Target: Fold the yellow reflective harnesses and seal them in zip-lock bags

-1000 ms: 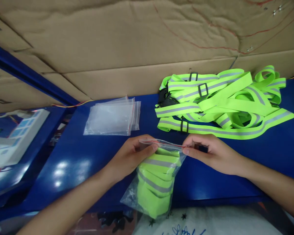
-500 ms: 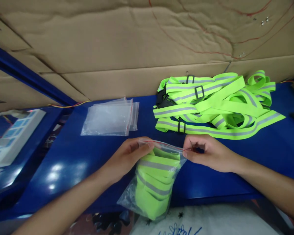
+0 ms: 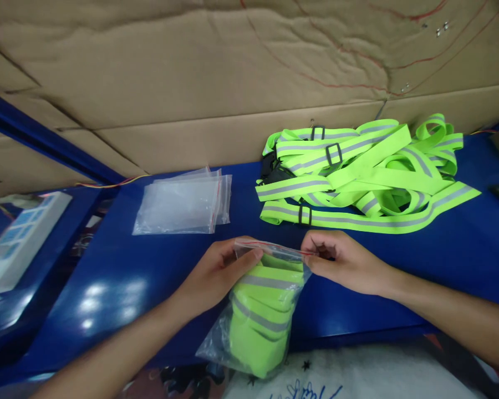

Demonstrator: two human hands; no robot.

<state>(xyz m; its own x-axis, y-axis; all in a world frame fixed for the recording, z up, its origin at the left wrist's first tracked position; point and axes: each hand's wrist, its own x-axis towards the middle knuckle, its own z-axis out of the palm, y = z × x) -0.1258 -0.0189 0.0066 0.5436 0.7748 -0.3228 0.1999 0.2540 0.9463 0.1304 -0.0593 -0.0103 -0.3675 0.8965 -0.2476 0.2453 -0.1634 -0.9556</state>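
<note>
Between my hands hangs a clear zip-lock bag (image 3: pixel 220 335) with a red line along its top edge. Inside it lies a folded neon-yellow reflective strap (image 3: pixel 261 305) with grey stripes. My left hand (image 3: pixel 228 266) pinches the bag's top left part, thumb in front. At the top right corner, my right hand (image 3: pixel 332 257) grips the red-lined edge between thumb and curled fingers. The bag's lower end reaches past the front edge of the blue table. Beyond my right hand is a heap of loose reflective straps (image 3: pixel 366 185) with black buckles.
A small stack of flat zip-lock bags (image 3: pixel 177 205) lies on the blue table (image 3: pixel 149 310), left of the straps. Cardboard (image 3: pixel 216 72) with red wires stands along the back. At far left is a white-and-blue object (image 3: pixel 29 238). White printed fabric (image 3: pixel 357 377) shows below the table edge.
My right hand has shifted slightly left along the bag's top edge, closer to my left hand. The left hand keeps its hold, and the view has moved a little.
</note>
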